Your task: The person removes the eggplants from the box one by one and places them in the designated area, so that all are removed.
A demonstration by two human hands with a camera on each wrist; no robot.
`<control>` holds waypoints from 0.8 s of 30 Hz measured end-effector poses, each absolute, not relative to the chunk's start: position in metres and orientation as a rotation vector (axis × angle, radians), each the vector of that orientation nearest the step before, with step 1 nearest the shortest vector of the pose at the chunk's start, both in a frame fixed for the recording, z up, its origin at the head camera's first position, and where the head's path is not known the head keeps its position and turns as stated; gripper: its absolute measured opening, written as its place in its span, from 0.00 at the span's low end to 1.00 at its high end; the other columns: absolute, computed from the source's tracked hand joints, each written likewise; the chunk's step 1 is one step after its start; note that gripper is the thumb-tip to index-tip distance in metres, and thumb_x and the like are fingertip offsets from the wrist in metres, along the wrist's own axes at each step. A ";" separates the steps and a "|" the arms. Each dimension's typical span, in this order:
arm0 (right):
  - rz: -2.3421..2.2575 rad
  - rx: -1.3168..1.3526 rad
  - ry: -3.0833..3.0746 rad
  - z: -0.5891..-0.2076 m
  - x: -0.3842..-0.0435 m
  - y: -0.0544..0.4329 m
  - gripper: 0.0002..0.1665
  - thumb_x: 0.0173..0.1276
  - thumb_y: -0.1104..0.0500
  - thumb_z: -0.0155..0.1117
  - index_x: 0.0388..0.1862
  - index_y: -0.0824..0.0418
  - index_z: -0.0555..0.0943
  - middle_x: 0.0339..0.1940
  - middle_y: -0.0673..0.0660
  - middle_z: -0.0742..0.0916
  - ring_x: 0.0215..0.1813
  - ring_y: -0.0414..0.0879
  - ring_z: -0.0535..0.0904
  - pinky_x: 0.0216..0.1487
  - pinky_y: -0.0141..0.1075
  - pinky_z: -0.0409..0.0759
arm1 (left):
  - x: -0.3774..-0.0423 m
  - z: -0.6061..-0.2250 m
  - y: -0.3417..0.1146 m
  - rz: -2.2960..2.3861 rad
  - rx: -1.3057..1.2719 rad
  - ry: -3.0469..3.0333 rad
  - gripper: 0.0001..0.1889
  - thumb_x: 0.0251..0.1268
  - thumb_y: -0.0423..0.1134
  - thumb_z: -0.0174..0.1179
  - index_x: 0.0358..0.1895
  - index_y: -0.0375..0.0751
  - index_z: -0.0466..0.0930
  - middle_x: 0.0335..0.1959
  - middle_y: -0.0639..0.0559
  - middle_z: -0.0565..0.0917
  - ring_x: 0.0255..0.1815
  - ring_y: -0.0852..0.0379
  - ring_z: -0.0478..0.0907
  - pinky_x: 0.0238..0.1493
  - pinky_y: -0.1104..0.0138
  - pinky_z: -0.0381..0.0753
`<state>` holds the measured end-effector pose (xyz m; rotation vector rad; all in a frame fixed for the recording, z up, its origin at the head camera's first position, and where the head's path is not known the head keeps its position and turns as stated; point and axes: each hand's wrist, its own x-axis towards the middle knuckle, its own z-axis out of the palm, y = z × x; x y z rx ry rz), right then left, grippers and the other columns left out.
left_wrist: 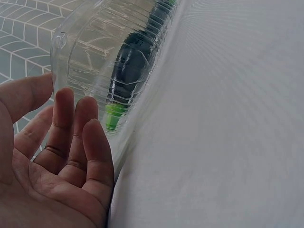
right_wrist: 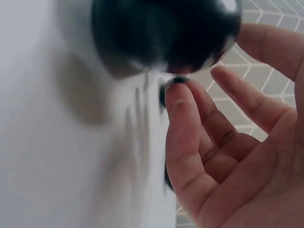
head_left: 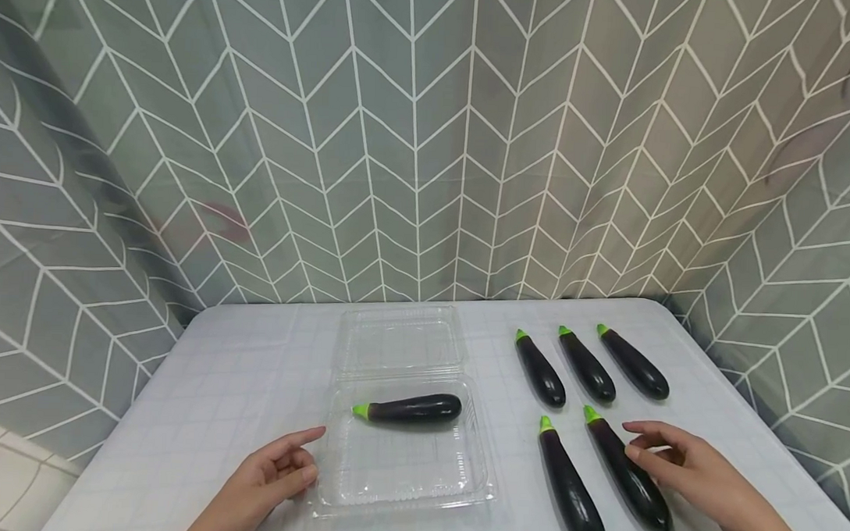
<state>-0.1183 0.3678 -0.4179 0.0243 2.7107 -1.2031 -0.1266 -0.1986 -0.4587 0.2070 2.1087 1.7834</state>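
A clear plastic clamshell box point(head_left: 390, 471) lies with its lid point(head_left: 401, 339) folded back, away from me. One dark eggplant point(head_left: 420, 408) rests across its base, green stem end to the left. Beside the box's left wall is my left hand point(head_left: 270, 475), fingers loosely bent, fingertips right at the rim. My right hand point(head_left: 699, 474) hovers at the right side of another eggplant point(head_left: 632, 476), its thumb tip overlapping that eggplant in the head view. In the right wrist view the fingers point(right_wrist: 183, 123) are loosely bent, close by the eggplant's rounded dark end point(right_wrist: 166, 33).
Left of that eggplant lies another one point(head_left: 572, 489). Farther back are three more, at left point(head_left: 539, 371), middle point(head_left: 587, 366) and right point(head_left: 634, 363). A white cloth point(head_left: 238, 376) covers the table, and a patterned grey curtain point(head_left: 429, 141) hangs behind it and at the sides.
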 end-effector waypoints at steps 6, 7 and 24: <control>-1.117 -0.039 2.844 -0.411 -0.118 0.363 0.30 0.71 0.48 0.65 0.65 0.64 0.75 0.52 0.57 0.84 0.41 0.37 0.81 0.37 0.34 0.78 | -0.127 -0.459 -0.199 1.785 0.207 2.114 0.31 0.74 0.39 0.58 0.74 0.32 0.59 0.41 0.40 0.79 0.37 0.54 0.78 0.41 0.64 0.81; -1.104 -0.043 2.862 -0.410 -0.118 0.363 0.29 0.71 0.48 0.66 0.64 0.64 0.76 0.52 0.57 0.84 0.41 0.36 0.81 0.37 0.34 0.79 | -0.127 -0.459 -0.199 1.787 0.202 2.112 0.32 0.74 0.39 0.58 0.74 0.32 0.59 0.41 0.40 0.79 0.37 0.54 0.78 0.41 0.64 0.81; -0.964 -0.315 2.960 -0.360 -0.137 0.338 0.27 0.72 0.46 0.64 0.64 0.56 0.76 0.56 0.53 0.83 0.45 0.38 0.81 0.39 0.35 0.79 | -0.126 -0.461 -0.200 1.802 0.243 2.098 0.31 0.74 0.38 0.57 0.74 0.31 0.59 0.40 0.41 0.79 0.36 0.54 0.78 0.40 0.64 0.81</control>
